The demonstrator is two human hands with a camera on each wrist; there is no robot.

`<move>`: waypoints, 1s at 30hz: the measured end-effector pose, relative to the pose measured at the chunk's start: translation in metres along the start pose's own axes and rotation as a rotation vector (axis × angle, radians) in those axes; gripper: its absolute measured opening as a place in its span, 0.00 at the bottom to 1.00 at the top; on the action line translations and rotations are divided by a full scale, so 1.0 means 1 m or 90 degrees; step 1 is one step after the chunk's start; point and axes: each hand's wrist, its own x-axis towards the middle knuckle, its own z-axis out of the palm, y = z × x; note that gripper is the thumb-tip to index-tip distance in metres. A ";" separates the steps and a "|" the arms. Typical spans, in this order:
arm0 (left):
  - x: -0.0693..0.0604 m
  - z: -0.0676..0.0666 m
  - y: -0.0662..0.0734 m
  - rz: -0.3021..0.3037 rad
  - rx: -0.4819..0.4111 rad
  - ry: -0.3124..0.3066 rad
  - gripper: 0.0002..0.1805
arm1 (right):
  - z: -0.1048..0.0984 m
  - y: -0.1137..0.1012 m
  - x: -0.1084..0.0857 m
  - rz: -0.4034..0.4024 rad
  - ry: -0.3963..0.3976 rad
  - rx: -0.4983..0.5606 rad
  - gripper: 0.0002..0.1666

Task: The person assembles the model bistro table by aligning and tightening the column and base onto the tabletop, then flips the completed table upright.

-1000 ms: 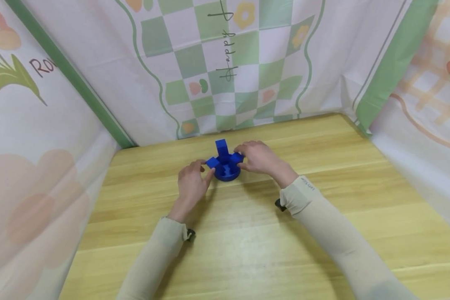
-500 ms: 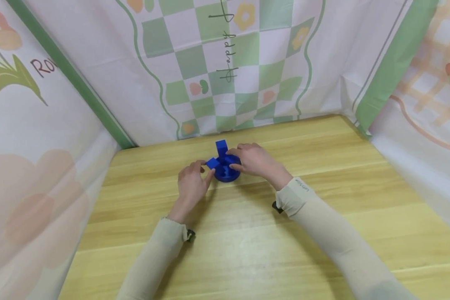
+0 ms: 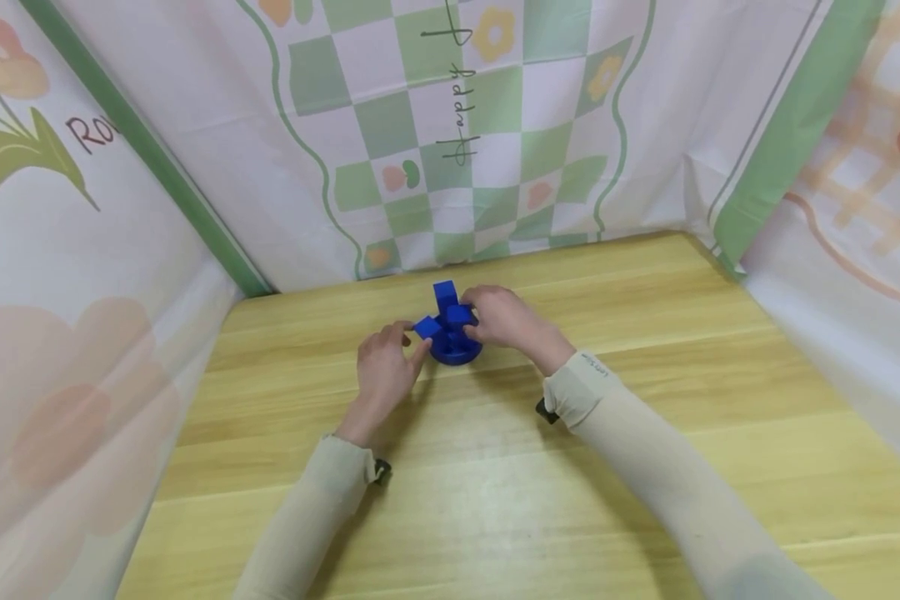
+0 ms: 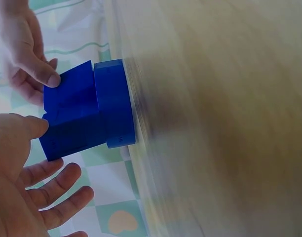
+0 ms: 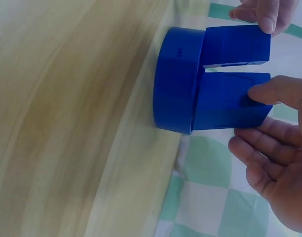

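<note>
A round blue base (image 3: 456,358) stands on the table with several blue blocks rising from it, like a chuck with its jaws. My left hand (image 3: 385,368) pinches the left blue block (image 3: 427,327) between thumb and forefinger. In the left wrist view its other fingers are spread away from the block. My right hand (image 3: 507,318) holds the right blue block (image 3: 459,314), thumb on one face and fingertips (image 5: 247,136) on another. Behind these stands the rear blue block (image 3: 445,292), untouched. Where the blocks meet the base is partly hidden.
The wooden table (image 3: 487,492) ends a short way behind the base. A patterned cloth (image 3: 397,125) hangs behind that edge, and more cloth (image 3: 82,333) walls the sides.
My right hand has moved left, bringing the right block closer to the other two. Half a second ago its fingers covered that block. The left hand stays on the left block.
</note>
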 end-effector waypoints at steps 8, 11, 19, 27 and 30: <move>0.001 0.000 0.000 0.015 0.015 0.012 0.24 | 0.005 0.004 -0.002 -0.002 0.000 -0.026 0.34; 0.001 0.000 -0.001 0.016 0.012 0.013 0.24 | 0.004 0.005 -0.002 0.001 -0.011 -0.036 0.35; 0.000 0.000 0.000 0.002 0.013 -0.006 0.25 | 0.002 0.009 0.000 0.083 0.021 0.009 0.29; 0.001 -0.001 0.001 -0.001 0.012 -0.003 0.24 | 0.001 0.013 -0.004 0.051 0.008 0.034 0.33; 0.001 -0.001 0.001 -0.003 0.008 -0.005 0.25 | -0.001 0.013 -0.006 0.038 -0.007 0.010 0.33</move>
